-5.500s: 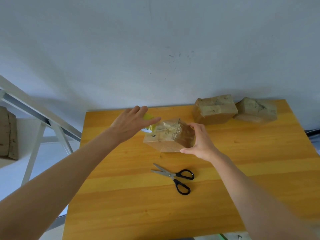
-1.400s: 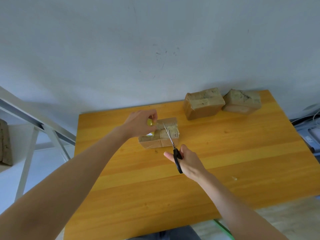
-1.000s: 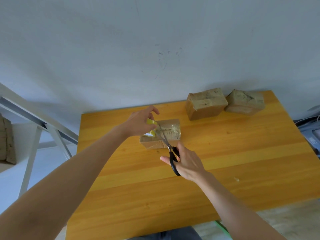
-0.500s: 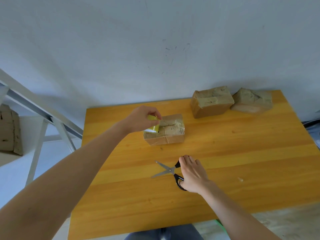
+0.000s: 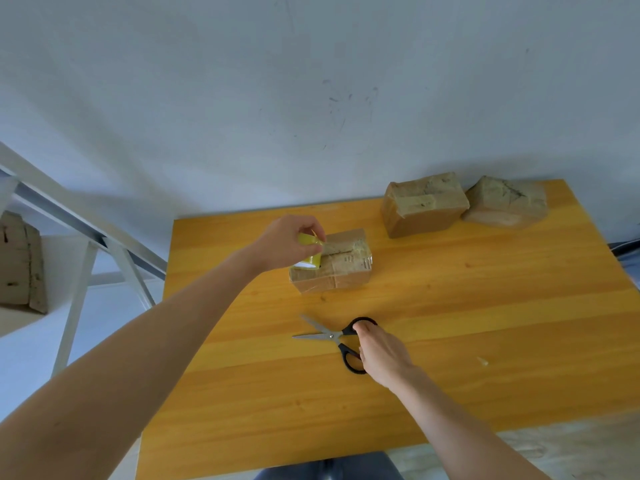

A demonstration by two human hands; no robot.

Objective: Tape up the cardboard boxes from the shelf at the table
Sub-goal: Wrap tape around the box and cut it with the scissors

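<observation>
The left hand curls its fingers round a yellow tape roll and holds it on the left end of a brown box in the middle of the bench. The right hand rests loose fingers on the scissors, which lie open near the box. A second box and a third box sit side by side at the back

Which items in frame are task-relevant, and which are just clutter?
Job:
tape roll in the left hand
near box
scissors under the right hand
back-left box
back-right box
box on the shelf

Lying about:
small scrap on the table
dark cable, right edge
</observation>
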